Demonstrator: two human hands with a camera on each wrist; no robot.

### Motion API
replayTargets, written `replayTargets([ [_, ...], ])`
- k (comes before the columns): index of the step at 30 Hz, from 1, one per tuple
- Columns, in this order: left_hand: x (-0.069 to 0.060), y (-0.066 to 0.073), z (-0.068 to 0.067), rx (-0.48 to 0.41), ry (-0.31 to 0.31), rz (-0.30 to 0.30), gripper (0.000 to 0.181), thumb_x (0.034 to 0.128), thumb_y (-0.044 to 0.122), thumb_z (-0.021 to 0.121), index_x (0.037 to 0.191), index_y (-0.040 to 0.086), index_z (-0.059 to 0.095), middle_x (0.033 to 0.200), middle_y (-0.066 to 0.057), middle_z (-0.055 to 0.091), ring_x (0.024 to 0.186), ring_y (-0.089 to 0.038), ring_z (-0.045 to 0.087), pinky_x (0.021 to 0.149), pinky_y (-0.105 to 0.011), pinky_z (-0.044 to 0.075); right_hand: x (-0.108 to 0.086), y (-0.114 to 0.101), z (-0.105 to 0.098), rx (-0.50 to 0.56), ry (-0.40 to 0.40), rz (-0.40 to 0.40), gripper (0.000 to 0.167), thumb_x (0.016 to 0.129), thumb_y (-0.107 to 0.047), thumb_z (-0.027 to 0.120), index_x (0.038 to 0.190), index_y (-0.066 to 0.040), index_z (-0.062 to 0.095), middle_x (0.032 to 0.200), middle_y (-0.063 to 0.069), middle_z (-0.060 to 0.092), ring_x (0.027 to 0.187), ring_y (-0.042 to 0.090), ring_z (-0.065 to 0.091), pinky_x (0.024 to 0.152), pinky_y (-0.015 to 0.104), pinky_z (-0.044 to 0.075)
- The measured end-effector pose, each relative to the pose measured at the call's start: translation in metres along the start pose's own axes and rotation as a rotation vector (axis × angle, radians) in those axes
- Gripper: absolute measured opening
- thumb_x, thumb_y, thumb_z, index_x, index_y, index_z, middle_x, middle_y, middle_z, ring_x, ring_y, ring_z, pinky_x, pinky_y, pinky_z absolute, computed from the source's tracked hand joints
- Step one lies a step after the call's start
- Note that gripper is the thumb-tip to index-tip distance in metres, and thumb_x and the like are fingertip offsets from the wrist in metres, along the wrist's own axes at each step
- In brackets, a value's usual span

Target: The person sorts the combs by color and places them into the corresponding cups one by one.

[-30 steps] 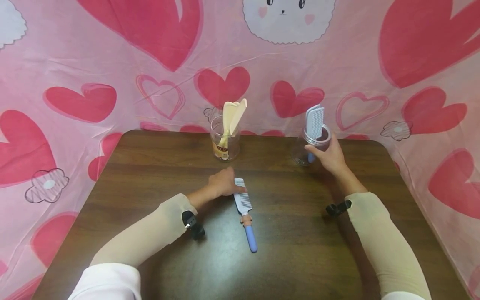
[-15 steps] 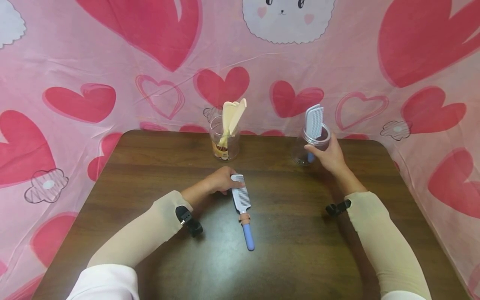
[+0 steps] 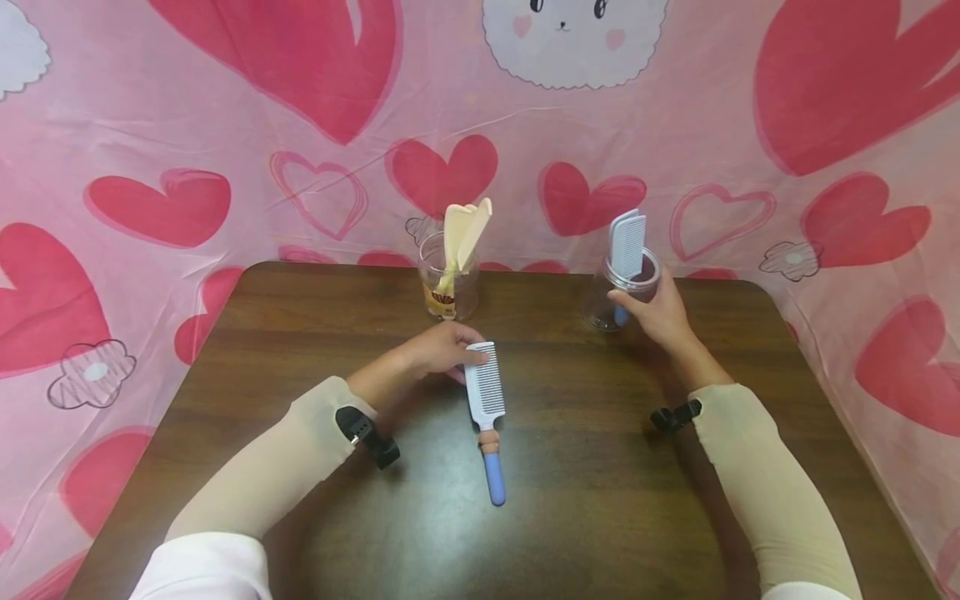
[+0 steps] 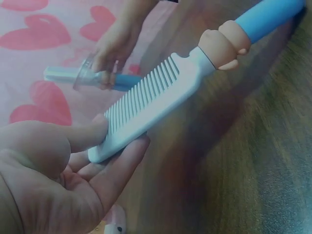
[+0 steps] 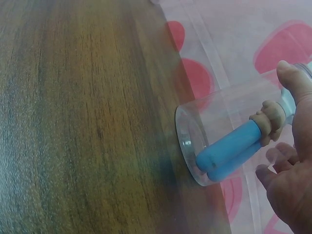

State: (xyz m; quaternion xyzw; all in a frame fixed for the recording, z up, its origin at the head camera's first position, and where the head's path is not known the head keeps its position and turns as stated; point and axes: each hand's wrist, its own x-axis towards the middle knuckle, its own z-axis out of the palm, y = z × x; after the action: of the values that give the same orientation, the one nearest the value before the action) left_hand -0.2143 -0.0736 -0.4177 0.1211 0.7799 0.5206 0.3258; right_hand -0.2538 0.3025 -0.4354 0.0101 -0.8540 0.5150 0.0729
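Note:
My left hand [image 3: 444,348] pinches a comb [image 4: 146,109] by the end of its white toothed head, thumb on one face and fingers behind. The comb has a brown figure-shaped collar [image 4: 219,46] and a blue handle [image 3: 494,479] that points toward me. In the left wrist view its head looks raised off the table. My right hand [image 3: 660,312] grips a clear jar [image 3: 600,304] near its rim, at the back right. Inside that jar stand two similar combs [image 3: 627,243], heads up; their blue handles [image 5: 231,151] rest at the bottom in the right wrist view.
A second clear jar [image 3: 463,298] with a yellow label stands at the back, left of the held jar. Several cream-coloured, flat-ended pieces [image 3: 465,229] stick up out of it. Behind the wooden table [image 3: 585,500] hangs a pink cloth [image 3: 337,108] with red hearts.
My left hand has shifted slightly left and away from me, then taken the comb's head up between thumb and fingers. My right hand and its jar have stayed in place.

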Motion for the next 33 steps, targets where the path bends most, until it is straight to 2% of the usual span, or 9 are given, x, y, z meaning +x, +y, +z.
replayTargets([
  [5, -0.001, 0.002, -0.002, -0.062, -0.039, 0.032, 0.027, 0.0985, 0.004, 0.065, 0.122, -0.010, 0.063, 0.098, -0.017, 0.073, 0.082, -0.021, 0.071, 0.073, -0.044, 0.063, 0.001, 0.001, 0.000, 0.011, -0.005, -0.008, 0.098, 0.086, -0.020, 0.084, 0.160, -0.009, 0.021, 0.155, 0.016, 0.039, 0.143, 0.032, 0.037, 0.121, 0.048, 0.028],
  [8, -0.001, 0.002, -0.004, -0.089, -0.053, 0.068, 0.028, 0.0988, 0.002, 0.064, 0.123, -0.011, 0.063, 0.098, -0.017, 0.073, 0.081, -0.021, 0.072, 0.077, -0.050, 0.061, 0.001, 0.001, 0.000, 0.005, -0.003, -0.005, 0.098, 0.086, -0.020, 0.084, 0.160, -0.008, 0.020, 0.155, 0.017, 0.039, 0.144, 0.032, 0.037, 0.121, 0.048, 0.028],
  [12, -0.003, 0.005, -0.006, -0.100, -0.064, 0.119, 0.028, 0.0986, 0.002, 0.064, 0.124, -0.011, 0.063, 0.099, -0.018, 0.074, 0.082, -0.022, 0.072, 0.082, -0.059, 0.058, 0.001, 0.002, 0.000, -0.005, -0.001, 0.003, 0.098, 0.086, -0.021, 0.084, 0.160, -0.008, 0.020, 0.155, 0.017, 0.039, 0.144, 0.033, 0.037, 0.121, 0.049, 0.028],
  [16, -0.006, 0.010, -0.009, -0.095, -0.057, 0.145, 0.028, 0.0982, 0.003, 0.065, 0.124, -0.009, 0.065, 0.101, -0.018, 0.074, 0.084, -0.024, 0.073, 0.082, -0.059, 0.057, 0.002, 0.003, 0.000, -0.006, -0.001, -0.003, 0.097, 0.087, -0.019, 0.083, 0.160, -0.008, 0.020, 0.155, 0.018, 0.039, 0.143, 0.033, 0.037, 0.121, 0.049, 0.029],
  [20, -0.009, 0.015, -0.013, -0.099, -0.029, 0.170, 0.029, 0.0982, 0.003, 0.065, 0.125, -0.009, 0.065, 0.102, -0.019, 0.074, 0.086, -0.024, 0.073, 0.082, -0.057, 0.058, 0.000, -0.002, 0.000, -0.009, -0.006, -0.001, 0.096, 0.087, -0.017, 0.082, 0.160, -0.006, 0.020, 0.155, 0.019, 0.038, 0.143, 0.034, 0.037, 0.121, 0.050, 0.028],
  [27, -0.014, 0.025, -0.018, -0.151, 0.061, 0.233, 0.031, 0.0974, 0.001, 0.066, 0.126, -0.012, 0.063, 0.106, -0.023, 0.072, 0.088, -0.024, 0.073, 0.083, -0.055, 0.059, -0.014, -0.031, 0.000, 0.008, -0.018, -0.015, 0.092, 0.089, -0.014, 0.080, 0.158, 0.001, 0.020, 0.153, 0.026, 0.037, 0.141, 0.040, 0.037, 0.120, 0.053, 0.028],
  [33, -0.019, 0.035, -0.024, -0.238, 0.153, 0.286, 0.033, 0.0968, -0.003, 0.065, 0.127, -0.014, 0.061, 0.108, -0.024, 0.071, 0.085, -0.020, 0.072, 0.079, -0.047, 0.061, -0.012, -0.029, 0.001, 0.017, -0.021, -0.010, 0.091, 0.089, -0.012, 0.080, 0.157, 0.001, 0.021, 0.152, 0.024, 0.039, 0.141, 0.037, 0.038, 0.120, 0.051, 0.029],
])
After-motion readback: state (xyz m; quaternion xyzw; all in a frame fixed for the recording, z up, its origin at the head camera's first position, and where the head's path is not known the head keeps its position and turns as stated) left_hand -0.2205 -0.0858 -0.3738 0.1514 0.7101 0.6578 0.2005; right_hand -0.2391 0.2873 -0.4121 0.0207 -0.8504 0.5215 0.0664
